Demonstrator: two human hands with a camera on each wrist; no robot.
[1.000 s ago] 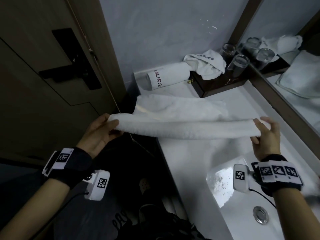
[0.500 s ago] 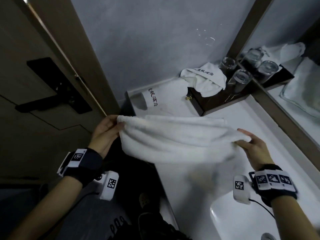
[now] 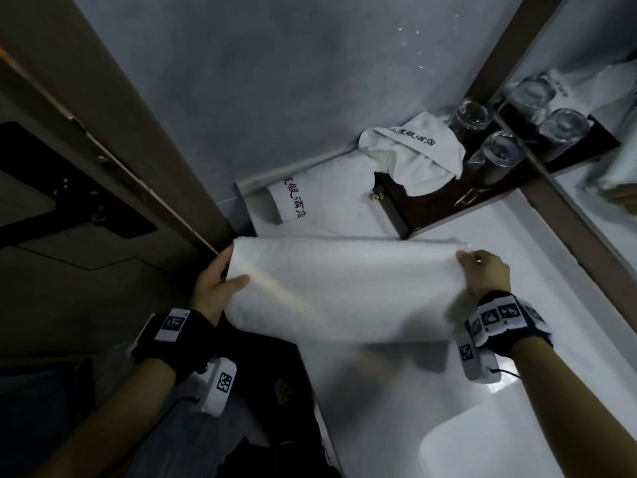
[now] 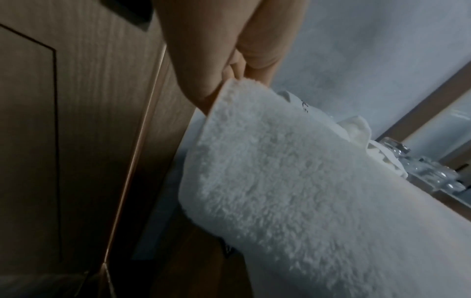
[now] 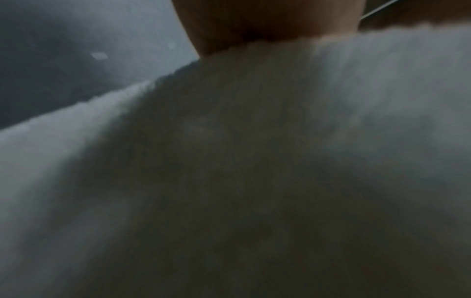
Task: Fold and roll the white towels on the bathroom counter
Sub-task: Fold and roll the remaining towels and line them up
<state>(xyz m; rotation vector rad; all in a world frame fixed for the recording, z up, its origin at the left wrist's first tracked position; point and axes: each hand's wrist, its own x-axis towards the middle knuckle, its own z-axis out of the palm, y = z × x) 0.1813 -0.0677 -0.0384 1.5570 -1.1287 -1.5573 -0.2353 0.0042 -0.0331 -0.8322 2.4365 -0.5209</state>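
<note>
A white terry towel (image 3: 341, 288) hangs stretched between both hands above the counter's left end, its lower part draping down and blurred. My left hand (image 3: 220, 274) pinches its left top corner, thumb on the near face; the left wrist view shows the fingers (image 4: 203, 60) clamped on the towel's (image 4: 293, 191) edge. My right hand (image 3: 482, 270) grips the right top corner; in the right wrist view the towel (image 5: 254, 161) fills the picture under the hand (image 5: 267, 22). A rolled towel (image 3: 310, 198) with printed characters lies behind, and a crumpled towel (image 3: 413, 157) sits on the dark tray.
A dark wooden tray (image 3: 431, 208) holds upturned glasses (image 3: 499, 153) in the back corner by the mirror (image 3: 593, 132). The white counter (image 3: 534, 257) runs right, with the sink basin (image 3: 517, 443) near me. A wooden door (image 3: 69, 167) stands close on the left.
Both hands lifted the towel and carried it toward the back of the counter. It went from a narrow folded band to a wider sheet hanging down between the hands.
</note>
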